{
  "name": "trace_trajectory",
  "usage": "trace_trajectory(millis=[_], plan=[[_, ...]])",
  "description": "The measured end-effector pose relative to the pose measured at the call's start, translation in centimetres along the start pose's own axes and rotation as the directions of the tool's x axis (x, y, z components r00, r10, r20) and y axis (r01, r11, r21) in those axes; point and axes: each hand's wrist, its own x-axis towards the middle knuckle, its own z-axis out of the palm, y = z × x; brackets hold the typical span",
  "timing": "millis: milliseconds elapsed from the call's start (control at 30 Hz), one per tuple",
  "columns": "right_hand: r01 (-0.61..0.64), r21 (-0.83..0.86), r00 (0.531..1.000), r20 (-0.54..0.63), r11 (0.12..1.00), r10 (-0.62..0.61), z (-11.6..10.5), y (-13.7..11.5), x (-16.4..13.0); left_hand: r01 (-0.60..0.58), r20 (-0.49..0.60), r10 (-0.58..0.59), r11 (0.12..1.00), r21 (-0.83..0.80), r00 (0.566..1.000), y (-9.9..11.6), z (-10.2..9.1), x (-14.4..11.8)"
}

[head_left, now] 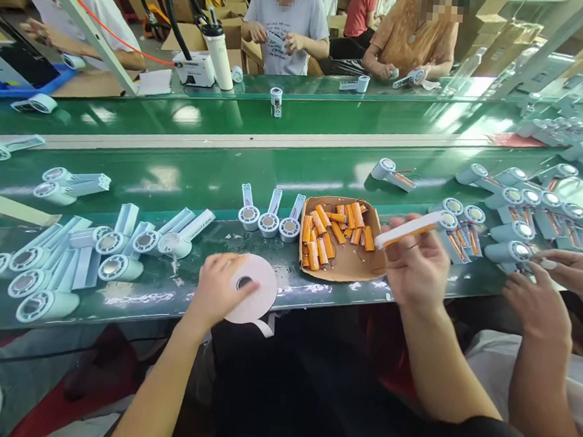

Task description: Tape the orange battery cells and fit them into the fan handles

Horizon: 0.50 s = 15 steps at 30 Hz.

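Note:
My left hand [219,288] rests on a white roll of tape [256,289] lying flat at the near edge of the green table. My right hand [415,264] is raised over the table edge and holds a white fan housing [418,229] with an orange battery showing in its handle. Just left of that hand sits a brown cardboard tray [348,266] with several orange batteries [333,233]. Three white fan housings [269,218] lie in a row left of the tray.
Several white fan housings [94,251] are piled at the near left, and more with wires [521,214] crowd the right. A co-worker's two hands [540,296] work at my right. The green conveyor belt [279,114] runs across; people sit on its far side.

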Motion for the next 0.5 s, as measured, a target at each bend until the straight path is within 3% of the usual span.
trace_trajectory(millis=[67,133,267,400,500], plan=[[-0.088,-0.032,0.996,0.012,0.996,0.089,0.7,1.5,-2.1,0.049,0.022,-0.051,0.996,0.078,0.998,0.3,-1.8,5.1],[-0.1,-0.041,0.995,-0.021,0.994,0.1,1.0,2.3,-3.5,0.077,0.15,-0.115,0.968,0.238,0.982,1.2,-3.3,9.9],[-0.053,-0.078,0.995,-0.091,0.995,0.046,-1.0,1.2,-3.1,0.008,0.439,-0.198,0.917,0.398,0.877,1.6,-5.3,16.7],[-0.023,-0.14,0.988,-0.157,0.99,0.001,-4.1,-0.7,-1.2,-0.11,0.518,-0.127,0.909,0.402,0.846,-0.4,-6.3,21.5],[0.011,-0.176,0.993,-0.117,0.984,-0.032,-4.0,-0.7,0.9,-0.215,0.527,-0.01,0.906,0.365,0.85,-1.9,-6.1,25.3]])
